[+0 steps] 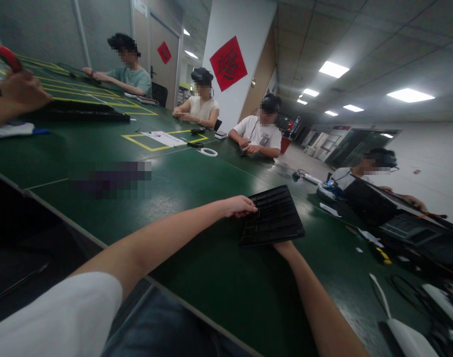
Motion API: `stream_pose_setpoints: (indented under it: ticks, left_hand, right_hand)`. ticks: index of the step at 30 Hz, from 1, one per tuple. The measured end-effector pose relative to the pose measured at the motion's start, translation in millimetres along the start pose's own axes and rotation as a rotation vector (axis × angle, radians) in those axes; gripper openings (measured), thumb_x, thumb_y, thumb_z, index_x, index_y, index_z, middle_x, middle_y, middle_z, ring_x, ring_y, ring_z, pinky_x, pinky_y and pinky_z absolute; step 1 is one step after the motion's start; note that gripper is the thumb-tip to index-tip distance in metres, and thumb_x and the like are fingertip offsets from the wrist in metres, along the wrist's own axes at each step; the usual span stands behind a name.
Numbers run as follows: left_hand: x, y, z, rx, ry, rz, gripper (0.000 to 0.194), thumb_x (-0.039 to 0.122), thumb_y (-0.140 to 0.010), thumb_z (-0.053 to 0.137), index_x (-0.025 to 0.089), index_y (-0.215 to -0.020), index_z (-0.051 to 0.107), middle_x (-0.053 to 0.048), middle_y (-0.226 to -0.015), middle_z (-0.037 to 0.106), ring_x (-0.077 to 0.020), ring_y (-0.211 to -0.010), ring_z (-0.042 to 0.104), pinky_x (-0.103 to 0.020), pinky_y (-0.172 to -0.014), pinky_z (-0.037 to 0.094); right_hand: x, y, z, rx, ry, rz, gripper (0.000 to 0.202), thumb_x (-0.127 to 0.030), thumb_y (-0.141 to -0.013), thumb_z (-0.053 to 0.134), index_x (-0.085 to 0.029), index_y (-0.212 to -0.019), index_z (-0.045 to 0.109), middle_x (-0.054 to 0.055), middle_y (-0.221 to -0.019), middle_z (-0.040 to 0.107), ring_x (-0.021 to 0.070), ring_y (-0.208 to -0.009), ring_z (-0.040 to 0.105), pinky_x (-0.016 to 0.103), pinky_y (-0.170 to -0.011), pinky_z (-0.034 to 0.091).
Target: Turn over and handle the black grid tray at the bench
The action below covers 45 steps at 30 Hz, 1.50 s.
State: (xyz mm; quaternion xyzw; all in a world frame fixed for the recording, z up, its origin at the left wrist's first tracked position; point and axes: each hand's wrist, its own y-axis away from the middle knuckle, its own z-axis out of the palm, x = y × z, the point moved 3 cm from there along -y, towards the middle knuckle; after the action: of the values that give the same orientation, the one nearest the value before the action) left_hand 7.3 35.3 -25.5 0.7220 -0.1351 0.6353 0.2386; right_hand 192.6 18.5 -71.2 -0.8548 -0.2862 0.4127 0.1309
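Note:
A black ribbed panel (276, 218) is held tilted above the green table (207, 267). My left hand (242, 206) is closed at the panel's left edge, its fingers pressed together against the ribbed face. From below, my right hand (284, 248) reaches under the panel's lower edge; the panel covers its fingers, so their pose is hidden.
Several people sit round the table. A white tape roll (208, 152) and a paper sheet (163, 138) lie beyond my hands. At the right are a black case (420, 233), a yellow-handled tool (382, 255), cables and a white device (412, 339).

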Motion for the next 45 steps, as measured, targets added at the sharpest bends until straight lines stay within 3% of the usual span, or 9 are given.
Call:
stream_pose_setpoints:
  ticks: [3, 10, 18, 21, 24, 28, 36, 41, 45]
  left_hand:
    - [-3, -1, 2.7, 0.049, -0.090, 0.021, 0.028, 0.039, -0.069, 0.064, 0.015, -0.061, 0.050, 0.006, -0.046, 0.039, -0.0043, -0.037, 0.030, -0.018, -0.037, 0.018]
    - [2, 0, 4.8, 0.230, -0.450, 0.343, 0.012, 0.025, -0.076, 0.056, 0.013, -0.074, 0.057, 0.004, -0.060, 0.050, -0.0061, -0.051, 0.044, -0.019, -0.050, 0.037]
    - [14, 4, 7.7, 0.262, -0.763, 0.399, 0.019, 0.028, -0.079, 0.052, 0.014, -0.068, 0.060, -0.003, -0.068, 0.058, -0.0146, -0.066, 0.053, -0.025, -0.061, 0.038]
    - [13, 6, 9.2, 0.322, -0.872, 0.373, 0.031, 0.041, -0.083, 0.044, 0.015, -0.078, 0.060, -0.006, -0.076, 0.061, -0.0173, -0.068, 0.055, -0.026, -0.060, 0.039]
    - [13, 7, 10.9, 0.311, -0.919, 0.415, 0.023, 0.034, -0.083, 0.046, 0.016, -0.088, 0.059, -0.006, -0.084, 0.062, -0.0170, -0.073, 0.056, -0.025, -0.061, 0.040]
    - [12, 4, 11.9, 0.249, -0.829, 0.462, 0.014, 0.016, -0.078, 0.050, 0.015, -0.087, 0.060, -0.003, -0.082, 0.063, -0.0137, -0.073, 0.057, -0.023, -0.065, 0.042]
    - [18, 8, 12.2, 0.250, -0.724, 0.527, 0.013, 0.008, -0.069, 0.054, 0.015, -0.074, 0.063, -0.003, -0.078, 0.062, -0.0150, -0.075, 0.055, -0.028, -0.074, 0.043]
    - [11, 4, 9.6, 0.352, -0.092, 0.256, 0.011, 0.007, -0.072, 0.047, 0.014, -0.068, 0.054, 0.000, -0.063, 0.052, -0.0097, -0.058, 0.051, -0.026, -0.064, 0.047]
    - [8, 0, 11.2, 0.335, 0.011, 0.161, 0.018, 0.011, -0.078, 0.039, 0.013, -0.062, 0.048, 0.000, -0.057, 0.049, -0.0084, -0.052, 0.049, -0.024, -0.055, 0.047]
  right_hand:
    - [2, 1, -1, 0.020, 0.006, 0.008, 0.060, -0.066, -0.070, 0.044, -0.026, -0.113, 0.056, 0.008, -0.119, 0.055, 0.0293, -0.115, 0.046, 0.057, -0.106, 0.024]
    - [3, 4, -2, 0.039, 0.020, 0.067, 0.069, -0.069, -0.067, 0.043, -0.022, -0.117, 0.052, 0.011, -0.121, 0.053, 0.0311, -0.122, 0.039, 0.059, -0.105, 0.022]
    - [3, 5, -4, 0.075, 0.003, 0.148, 0.076, -0.072, -0.059, 0.047, -0.020, -0.114, 0.055, 0.013, -0.128, 0.046, 0.0332, -0.126, 0.033, 0.056, -0.108, 0.013]
    - [6, 6, -5, 0.063, 0.006, 0.172, 0.078, -0.071, -0.059, 0.046, -0.018, -0.117, 0.052, 0.014, -0.131, 0.042, 0.0329, -0.128, 0.031, 0.055, -0.109, 0.010]
    - [10, 6, -5, 0.069, -0.007, 0.159, 0.073, -0.065, -0.062, 0.048, -0.020, -0.119, 0.049, 0.013, -0.132, 0.042, 0.0311, -0.127, 0.032, 0.053, -0.110, 0.013]
    - [15, 6, -6, 0.107, 0.061, 0.136, 0.068, -0.060, -0.064, 0.050, -0.018, -0.117, 0.051, 0.014, -0.130, 0.044, 0.0327, -0.124, 0.035, 0.054, -0.109, 0.018]
    - [12, 7, -8, 0.051, 0.105, 0.154, 0.074, -0.062, -0.064, 0.046, -0.015, -0.122, 0.046, 0.015, -0.135, 0.037, 0.0341, -0.129, 0.028, 0.054, -0.109, 0.014]
    - [5, 5, -7, 0.022, 0.091, 0.070, 0.066, -0.062, -0.069, 0.044, -0.021, -0.120, 0.048, 0.012, -0.131, 0.043, 0.0300, -0.127, 0.032, 0.055, -0.108, 0.016]
    - [4, 4, -5, -0.007, 0.082, 0.043, 0.064, -0.065, -0.071, 0.040, -0.020, -0.115, 0.053, 0.012, -0.125, 0.050, 0.0291, -0.122, 0.039, 0.055, -0.107, 0.021]
